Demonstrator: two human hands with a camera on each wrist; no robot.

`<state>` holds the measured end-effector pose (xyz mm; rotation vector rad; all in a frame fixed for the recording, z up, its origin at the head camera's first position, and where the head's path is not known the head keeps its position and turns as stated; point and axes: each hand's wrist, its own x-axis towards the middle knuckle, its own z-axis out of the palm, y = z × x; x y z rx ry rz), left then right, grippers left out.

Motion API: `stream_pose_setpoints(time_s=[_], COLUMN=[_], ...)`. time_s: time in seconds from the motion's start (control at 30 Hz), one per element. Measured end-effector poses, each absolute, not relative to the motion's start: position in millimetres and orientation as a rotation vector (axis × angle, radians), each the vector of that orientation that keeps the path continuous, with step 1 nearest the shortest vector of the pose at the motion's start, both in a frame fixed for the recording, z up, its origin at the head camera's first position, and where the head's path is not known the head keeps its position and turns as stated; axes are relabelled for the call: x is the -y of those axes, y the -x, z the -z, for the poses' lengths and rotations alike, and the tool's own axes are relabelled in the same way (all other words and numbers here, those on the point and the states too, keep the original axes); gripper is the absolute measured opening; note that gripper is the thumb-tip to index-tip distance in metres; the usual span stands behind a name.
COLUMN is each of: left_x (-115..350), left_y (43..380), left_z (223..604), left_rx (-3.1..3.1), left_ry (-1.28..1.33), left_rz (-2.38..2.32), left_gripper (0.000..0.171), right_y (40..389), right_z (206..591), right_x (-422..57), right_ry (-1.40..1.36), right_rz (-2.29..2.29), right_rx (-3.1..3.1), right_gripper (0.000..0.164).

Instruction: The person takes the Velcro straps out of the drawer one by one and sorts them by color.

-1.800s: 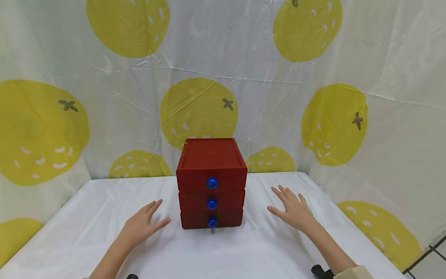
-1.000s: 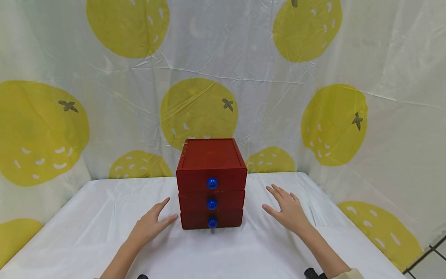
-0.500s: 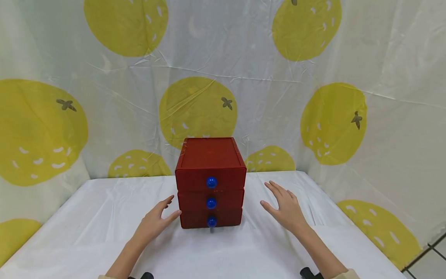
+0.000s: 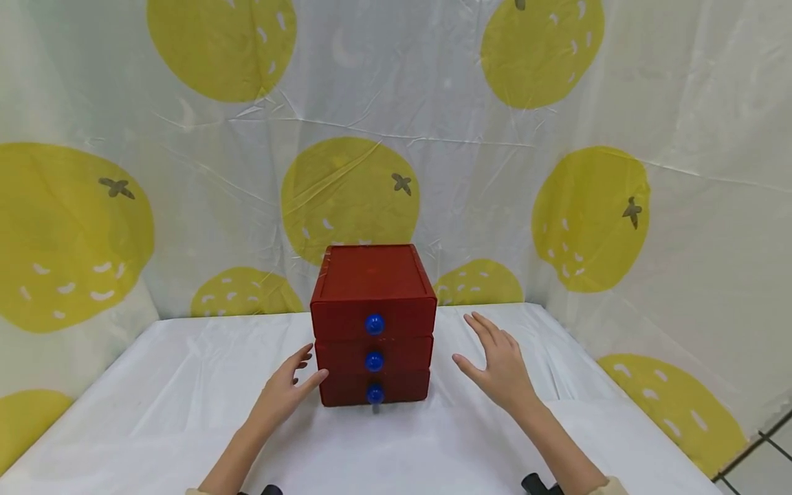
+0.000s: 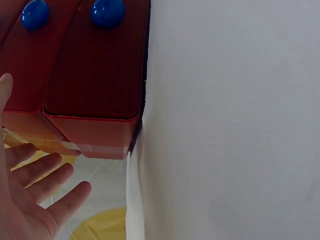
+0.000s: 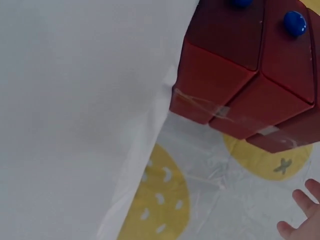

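A red cabinet of three drawers point(image 4: 372, 275) stands in the middle of the table, each drawer front bearing a round blue knob point(image 4: 374, 324). All three drawers are pushed in. At its left side my left hand point(image 4: 281, 393) has its fingers spread, with the thumb near the lower drawers' left edge; whether it touches cannot be told. In the left wrist view the fingers point(image 5: 47, 180) lie beside the cabinet's side wall. My right hand point(image 4: 502, 368) hovers to the right, fingers spread and apart from the cabinet; only some fingertips point(image 6: 302, 202) show in the right wrist view.
A white cloth point(image 4: 396, 454) covers the table. Behind and to the sides hangs a pale curtain point(image 4: 470, 206) printed with yellow fruit. Clear tape point(image 6: 225, 112) runs along the cabinet's side. Tiled floor point(image 4: 767, 467) shows at the lower right.
Both hands have moved inward toward the cabinet, the left one rightward up to its side, the right one leftward and slightly farther forward. The cabinet has stayed in place.
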<state>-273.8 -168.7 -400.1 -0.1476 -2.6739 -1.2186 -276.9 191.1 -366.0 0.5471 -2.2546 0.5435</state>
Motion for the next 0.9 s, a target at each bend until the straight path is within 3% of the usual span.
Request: stream_pose_setpoints(time_s=[0.9], left_x=[146], left_y=[279], left_z=[400], left_rx=[2.47], left_ry=[0.115], left_rz=[1.438], left_gripper=[0.074], right_y=[275], right_z=[350], right_x=[-139], right_ry=[-0.7], right_rz=[-0.562], right_rx=[2.017], right_gripper=[0.057])
